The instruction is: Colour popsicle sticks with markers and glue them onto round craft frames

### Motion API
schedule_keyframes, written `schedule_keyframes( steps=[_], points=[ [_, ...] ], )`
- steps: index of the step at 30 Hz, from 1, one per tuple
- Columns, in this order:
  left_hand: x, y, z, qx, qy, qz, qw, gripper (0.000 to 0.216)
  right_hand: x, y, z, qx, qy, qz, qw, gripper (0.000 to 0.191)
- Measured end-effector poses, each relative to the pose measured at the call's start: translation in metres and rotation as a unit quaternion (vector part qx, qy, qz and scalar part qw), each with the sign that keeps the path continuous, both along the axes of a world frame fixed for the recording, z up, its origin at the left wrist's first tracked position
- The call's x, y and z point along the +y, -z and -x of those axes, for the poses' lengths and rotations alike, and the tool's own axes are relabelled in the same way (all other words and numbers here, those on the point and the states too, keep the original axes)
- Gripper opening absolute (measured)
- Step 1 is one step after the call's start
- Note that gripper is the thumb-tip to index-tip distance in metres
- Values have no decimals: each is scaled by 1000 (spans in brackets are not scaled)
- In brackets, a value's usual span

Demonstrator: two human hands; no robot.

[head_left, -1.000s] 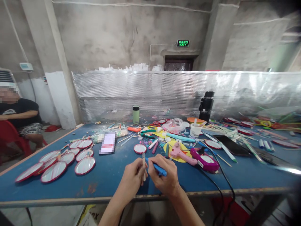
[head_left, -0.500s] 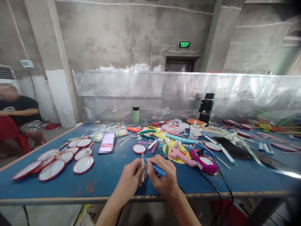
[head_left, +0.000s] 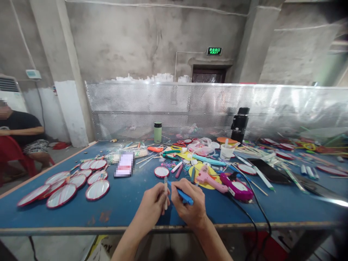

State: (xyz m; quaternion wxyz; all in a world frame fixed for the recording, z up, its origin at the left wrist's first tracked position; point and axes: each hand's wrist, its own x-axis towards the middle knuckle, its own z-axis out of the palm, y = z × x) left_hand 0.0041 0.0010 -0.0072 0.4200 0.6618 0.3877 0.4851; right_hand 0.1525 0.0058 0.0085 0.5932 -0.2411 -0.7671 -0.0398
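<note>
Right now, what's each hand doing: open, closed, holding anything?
Left hand: closed, holding a white stick upright.
Right hand: closed on a blue tool.

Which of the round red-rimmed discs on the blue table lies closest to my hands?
The lone red-rimmed disc just beyond the left hand, lying by itself mid-table. The other discs sit clustered far off to the left.

Blue table (head_left: pixel 130 203), red-rimmed white discs (head_left: pixel 97 190), pink glue gun (head_left: pixel 208 178)

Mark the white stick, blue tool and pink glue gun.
white stick (head_left: pixel 165 186), head view, upper shaft above the left hand.
blue tool (head_left: pixel 185 197), head view, blue body near its right end.
pink glue gun (head_left: pixel 206 177), head view, body.
</note>
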Motion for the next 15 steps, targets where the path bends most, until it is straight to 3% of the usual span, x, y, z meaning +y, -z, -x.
schedule_keyframes(
  steps=[15],
  points=[
    [2,2,0,7,-4,-12,1000,23,1,-2,2,-14,2,11,1000,10]
  ],
)
